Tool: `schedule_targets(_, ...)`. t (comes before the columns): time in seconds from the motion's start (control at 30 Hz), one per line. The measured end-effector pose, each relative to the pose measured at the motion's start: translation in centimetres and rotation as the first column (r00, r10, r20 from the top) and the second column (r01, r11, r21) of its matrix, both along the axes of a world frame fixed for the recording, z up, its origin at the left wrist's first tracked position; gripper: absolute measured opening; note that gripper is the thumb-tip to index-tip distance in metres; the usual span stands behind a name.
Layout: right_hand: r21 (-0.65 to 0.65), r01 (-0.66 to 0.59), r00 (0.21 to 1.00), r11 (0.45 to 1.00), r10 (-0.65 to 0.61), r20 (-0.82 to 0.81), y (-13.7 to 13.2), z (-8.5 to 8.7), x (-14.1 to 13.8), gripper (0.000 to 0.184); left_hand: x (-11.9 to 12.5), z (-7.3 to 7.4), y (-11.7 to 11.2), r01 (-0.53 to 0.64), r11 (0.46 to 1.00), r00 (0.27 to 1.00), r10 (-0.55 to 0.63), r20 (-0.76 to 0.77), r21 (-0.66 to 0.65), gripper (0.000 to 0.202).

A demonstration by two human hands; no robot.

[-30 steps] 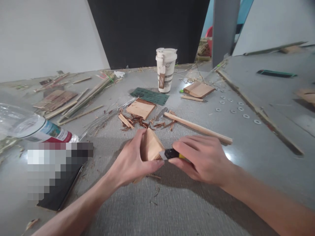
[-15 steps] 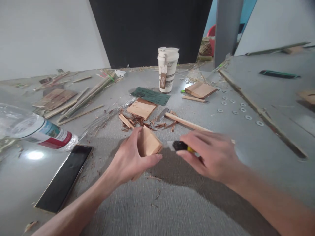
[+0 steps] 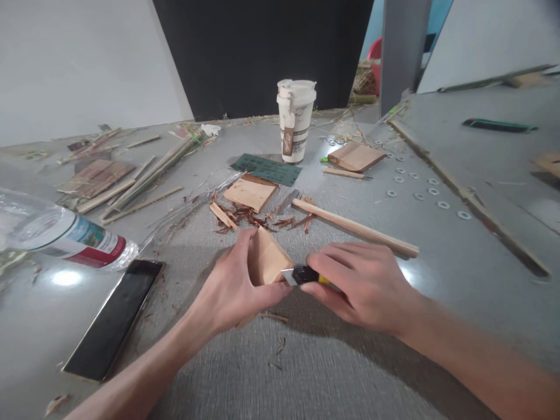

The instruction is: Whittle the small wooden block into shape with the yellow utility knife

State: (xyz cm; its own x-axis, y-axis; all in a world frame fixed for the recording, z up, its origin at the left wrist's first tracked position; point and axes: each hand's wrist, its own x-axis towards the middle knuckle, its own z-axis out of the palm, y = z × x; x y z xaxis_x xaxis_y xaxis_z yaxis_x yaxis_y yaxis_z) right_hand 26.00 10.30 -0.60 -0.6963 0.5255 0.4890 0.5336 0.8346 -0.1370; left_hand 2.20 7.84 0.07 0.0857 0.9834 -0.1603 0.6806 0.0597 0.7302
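My left hand point(image 3: 231, 289) grips a small square wooden block point(image 3: 268, 260), held on edge against the grey table point(image 3: 306, 361). My right hand point(image 3: 365, 283) is closed round a black and yellow utility knife point(image 3: 306, 275). The knife's blade tip touches the block's lower right edge. Thin wood shavings point(image 3: 258, 220) lie just beyond the block, and a few slivers lie under my hands.
A long wooden stick point(image 3: 354, 227), another wooden square point(image 3: 250, 193), green sandpaper point(image 3: 266, 169) and a lidded paper cup point(image 3: 296, 119) sit beyond. At left lie a plastic bottle point(image 3: 65, 236), a phone point(image 3: 114, 318) and bamboo strips point(image 3: 149, 178). Metal washers point(image 3: 431, 191) dot the right.
Half a second ago my right hand had pulled the knife away to the right of the block. It has come back, and the blade is against the block's edge again.
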Motion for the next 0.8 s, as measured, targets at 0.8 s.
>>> schedule_targets(0.8, 0.136, 0.104, 0.994, 0.985, -0.105, -0.005, -0.36, 0.19, 0.08, 0.025, 0.14, 0.17, 0.18, -0.017, 1.0, 0.999, 0.017, 0.037, 0.015, 0.087)
